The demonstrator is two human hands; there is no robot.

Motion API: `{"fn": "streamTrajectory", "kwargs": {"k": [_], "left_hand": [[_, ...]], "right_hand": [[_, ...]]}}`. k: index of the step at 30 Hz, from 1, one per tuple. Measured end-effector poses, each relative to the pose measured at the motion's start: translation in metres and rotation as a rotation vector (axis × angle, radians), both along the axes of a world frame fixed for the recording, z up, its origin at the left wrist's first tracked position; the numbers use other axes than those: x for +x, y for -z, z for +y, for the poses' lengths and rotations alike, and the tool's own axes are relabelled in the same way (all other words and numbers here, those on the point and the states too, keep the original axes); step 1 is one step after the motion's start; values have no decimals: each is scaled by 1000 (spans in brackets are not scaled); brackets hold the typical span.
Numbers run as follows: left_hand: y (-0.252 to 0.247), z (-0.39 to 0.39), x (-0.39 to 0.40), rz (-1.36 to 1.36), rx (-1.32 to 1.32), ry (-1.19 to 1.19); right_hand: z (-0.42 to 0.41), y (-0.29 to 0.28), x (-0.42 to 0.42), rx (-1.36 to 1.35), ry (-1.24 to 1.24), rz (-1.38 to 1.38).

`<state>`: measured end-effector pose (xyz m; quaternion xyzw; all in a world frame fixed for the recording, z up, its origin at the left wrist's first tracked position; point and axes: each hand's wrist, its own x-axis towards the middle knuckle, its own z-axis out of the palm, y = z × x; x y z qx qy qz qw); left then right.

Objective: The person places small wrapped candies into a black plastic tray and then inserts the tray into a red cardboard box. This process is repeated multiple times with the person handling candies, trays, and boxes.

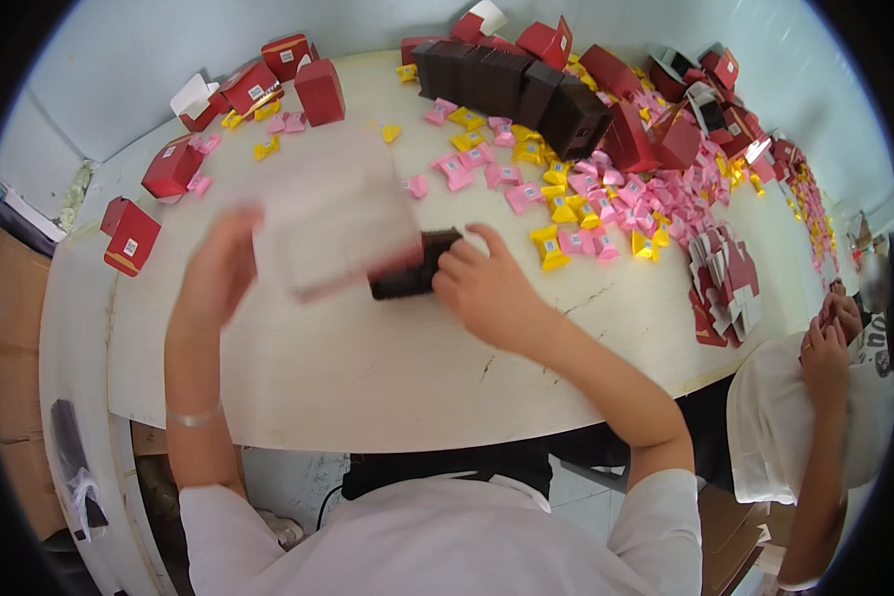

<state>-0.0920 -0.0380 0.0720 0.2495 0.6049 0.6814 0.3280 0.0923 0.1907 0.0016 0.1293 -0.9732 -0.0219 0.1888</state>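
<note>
My left hand grips the left side of a cardboard box blank, pale on the face towards me and red along its lower edge. Motion blurs the blank, so its folds cannot be made out. Partly behind it, a small black plastic tray rests low over the white table. The fingers of my right hand hold the right end of this tray, index finger raised. The blank hides the tray's upper left part.
Red boxes stand along the left and back. A row of stacked black trays lies at the back, near many pink and yellow wrapped sweets. Flattened cartons are piled right, beside another person's hands.
</note>
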Motion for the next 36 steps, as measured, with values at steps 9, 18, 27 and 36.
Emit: {"fn": "streamTrajectory", "kwargs": {"k": [9,18,27,36], "left_hand": [[75,-12,103,338,-129,257],[74,-10,103,486,-84,95],[91,5,163,695,-299,-167],[83,-7,132,466,-202,-38]], "right_hand": [[28,-20,-34,-129,22,-57],[31,-57,-24,-547,85,101],[53,-23,98,-1880,527,-465],[6,-5,133,-415,406,-46]]}}
